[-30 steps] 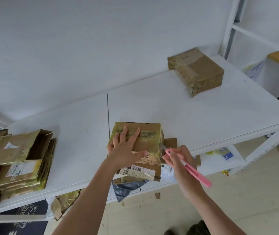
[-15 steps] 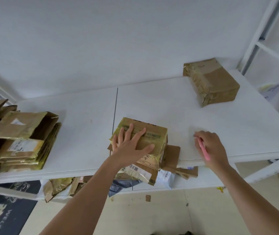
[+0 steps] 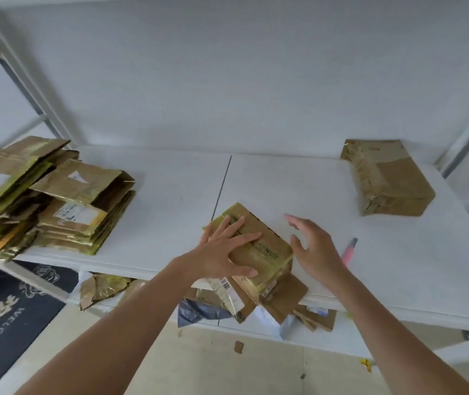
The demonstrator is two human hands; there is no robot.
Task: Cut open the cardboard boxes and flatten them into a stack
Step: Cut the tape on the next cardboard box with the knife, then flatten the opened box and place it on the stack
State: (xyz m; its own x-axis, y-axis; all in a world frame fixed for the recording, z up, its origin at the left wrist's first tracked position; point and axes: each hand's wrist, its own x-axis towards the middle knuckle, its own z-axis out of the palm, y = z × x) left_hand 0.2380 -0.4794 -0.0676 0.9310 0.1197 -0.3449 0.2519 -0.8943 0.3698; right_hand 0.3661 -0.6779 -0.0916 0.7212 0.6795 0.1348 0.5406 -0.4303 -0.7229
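Cardboard boxes: a flattened stack (image 3: pixel 53 201) lies far left on the table (image 3: pixel 327 195). Left hand (image 3: pixel 222 252) presses flat, fingers spread, on the near box (image 3: pixel 259 246), not yet flattened. Right hand (image 3: pixel 313 252) hovers empty, fingers apart. Pink cutter (image 3: pixel 348 250) lies beside it. A taped box (image 3: pixel 387 178) waits far right.

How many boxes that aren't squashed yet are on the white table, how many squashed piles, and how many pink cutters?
Boxes not yet flattened: 2, the box under the left hand and the taped box at the far right.
Flattened stacks: 1, the stack at the left.
Pink cutters: 1, the cutter beside the right hand.
Total: 4
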